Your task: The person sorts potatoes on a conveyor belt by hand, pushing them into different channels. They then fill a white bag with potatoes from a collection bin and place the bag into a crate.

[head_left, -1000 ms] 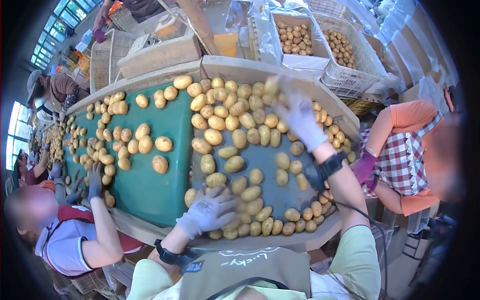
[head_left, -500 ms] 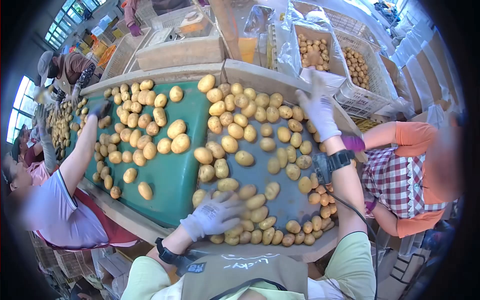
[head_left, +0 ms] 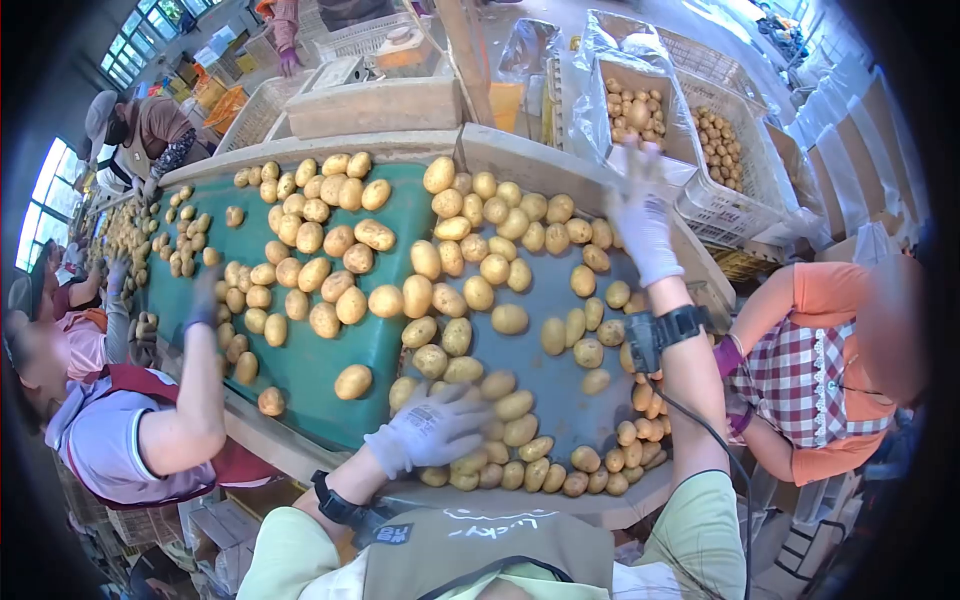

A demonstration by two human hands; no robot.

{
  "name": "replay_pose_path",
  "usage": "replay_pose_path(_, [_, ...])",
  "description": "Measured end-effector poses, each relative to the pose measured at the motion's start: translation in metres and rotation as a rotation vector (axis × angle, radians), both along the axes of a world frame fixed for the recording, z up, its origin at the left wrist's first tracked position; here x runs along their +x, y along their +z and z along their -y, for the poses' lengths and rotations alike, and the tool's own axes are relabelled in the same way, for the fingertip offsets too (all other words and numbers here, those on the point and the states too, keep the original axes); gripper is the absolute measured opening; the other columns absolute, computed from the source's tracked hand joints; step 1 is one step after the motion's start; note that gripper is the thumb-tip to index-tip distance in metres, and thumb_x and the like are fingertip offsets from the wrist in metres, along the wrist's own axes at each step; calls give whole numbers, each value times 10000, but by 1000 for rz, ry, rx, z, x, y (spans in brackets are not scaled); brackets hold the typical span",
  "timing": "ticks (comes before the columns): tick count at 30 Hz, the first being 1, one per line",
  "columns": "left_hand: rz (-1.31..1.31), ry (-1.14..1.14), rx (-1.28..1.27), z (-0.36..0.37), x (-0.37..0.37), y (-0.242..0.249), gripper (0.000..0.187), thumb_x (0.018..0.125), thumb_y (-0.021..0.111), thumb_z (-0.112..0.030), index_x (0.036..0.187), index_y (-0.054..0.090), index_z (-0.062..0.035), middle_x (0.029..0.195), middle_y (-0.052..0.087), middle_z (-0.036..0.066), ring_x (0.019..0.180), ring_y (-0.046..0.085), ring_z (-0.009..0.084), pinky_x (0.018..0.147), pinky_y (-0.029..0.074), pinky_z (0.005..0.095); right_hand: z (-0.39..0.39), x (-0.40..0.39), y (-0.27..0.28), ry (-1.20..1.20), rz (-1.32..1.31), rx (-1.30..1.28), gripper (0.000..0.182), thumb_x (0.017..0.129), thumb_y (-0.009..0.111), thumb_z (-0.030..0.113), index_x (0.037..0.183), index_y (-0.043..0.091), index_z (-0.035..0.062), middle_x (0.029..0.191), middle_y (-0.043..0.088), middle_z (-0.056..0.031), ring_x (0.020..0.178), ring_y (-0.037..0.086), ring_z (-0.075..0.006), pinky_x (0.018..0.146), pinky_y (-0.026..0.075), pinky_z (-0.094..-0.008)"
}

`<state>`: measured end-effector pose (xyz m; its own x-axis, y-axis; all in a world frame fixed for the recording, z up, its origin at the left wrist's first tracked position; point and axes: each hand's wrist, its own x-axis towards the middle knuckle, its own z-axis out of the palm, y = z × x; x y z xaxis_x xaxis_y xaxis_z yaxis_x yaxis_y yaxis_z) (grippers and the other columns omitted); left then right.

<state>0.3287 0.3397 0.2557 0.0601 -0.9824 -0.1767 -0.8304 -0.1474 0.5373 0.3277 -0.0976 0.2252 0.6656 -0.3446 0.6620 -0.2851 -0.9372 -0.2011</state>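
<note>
My left hand [head_left: 430,428], in a white glove, lies with fingers spread over potatoes [head_left: 514,405] at the near edge of the grey sorting surface [head_left: 535,365]. My right hand [head_left: 645,225], gloved too, reaches out over the far right rim with its fingers stretched, slightly blurred. Just beyond those fingertips is a potato [head_left: 638,116], seen against the lined box [head_left: 655,160] of potatoes. More potatoes [head_left: 495,268] are scattered between my hands, and smaller ones [head_left: 632,453] crowd the near right corner.
A green conveyor belt [head_left: 375,410] carrying potatoes adjoins on the left. Co-workers stand along its left, one with a blurred hand [head_left: 203,300] over it. At right is a person in a checked apron [head_left: 800,385]. A white crate [head_left: 745,205] of potatoes stands beyond the rim.
Potatoes on the belt have shifted right and toward the grey surface. My left hand stays nearly still; my right hand has moved slightly. The left co-worker's arm has drawn back nearer.
</note>
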Motion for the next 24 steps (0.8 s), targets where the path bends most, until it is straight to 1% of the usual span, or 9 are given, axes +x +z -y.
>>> replay_pose_path(2, [1,-10,-5,-1,3,-1,399,990,611,-392,1325,702,-195,1442,613,42,1410,517,339,1025,426,619,-45,21,21,192,-233,302,545,947,632,296,1444,565,83,1414,584,-228,1251,585,-449,1058,455,-617])
replay_pose_path(3, [-15,3,10,0,4,0,400,994,607,-390,1333,700,-198,1441,614,43,1410,518,336,1025,428,611,-80,22,-7,177,-264,101,585,960,609,376,1489,530,140,1535,492,-194,1338,514,-465,1068,374,-730])
replay_pose_path(4, [-30,19,23,2,4,0,401,998,602,-387,1340,698,-201,1439,616,44,1410,518,332,1024,430,603,-105,31,-31,229,-635,242,602,965,576,453,1516,511,218,1565,459,-225,1396,448,-512,1100,296,-781])
replay_pose_path(6, [-12,4,12,0,5,1,402,1001,599,-384,1346,696,-200,1435,619,41,1410,519,329,1020,434,590,-182,1,-41,317,-444,298,686,908,638,564,1530,511,303,1596,397,-283,1451,328,-610,1171,252,-749])
replay_pose_path(11, [-24,-17,13,0,7,7,399,1005,596,-381,1342,700,-196,1403,641,26,1396,528,320,996,456,538,-148,-101,-32,746,-464,203,486,879,722,411,1337,687,252,1550,486,-170,1404,462,-450,1121,336,-713])
replay_pose_path(14, [-49,1,83,7,6,9,385,1000,603,-380,1319,714,-195,1399,642,28,1384,537,319,985,462,533,-112,-104,-7,298,-746,380,209,872,671,261,1005,683,101,1061,713,-124,867,684,-365,797,498,-566])
replay_pose_path(17, [-32,-17,49,6,3,-4,377,996,610,-374,1300,724,-183,1375,658,32,1378,542,316,977,463,535,-152,-97,-8,400,-338,508,191,882,649,216,1010,671,76,959,701,-157,813,694,-378,741,538,-510])
replay_pose_path(20, [-17,-13,42,-3,-3,-2,368,994,612,-359,1295,728,-180,1374,669,33,1375,546,318,988,462,528,-199,-116,-39,481,-950,450,280,927,660,194,1179,691,75,1192,647,-171,895,678,-408,809,551,-482])
replay_pose_path(24, [6,-44,-15,-17,0,4,362,984,642,-320,1290,729,-148,1372,681,53,1372,547,346,1041,458,510,-189,-163,-48,506,-476,635,335,962,632,144,1285,683,71,1213,681,-149,998,691,-358,890,562,-460])
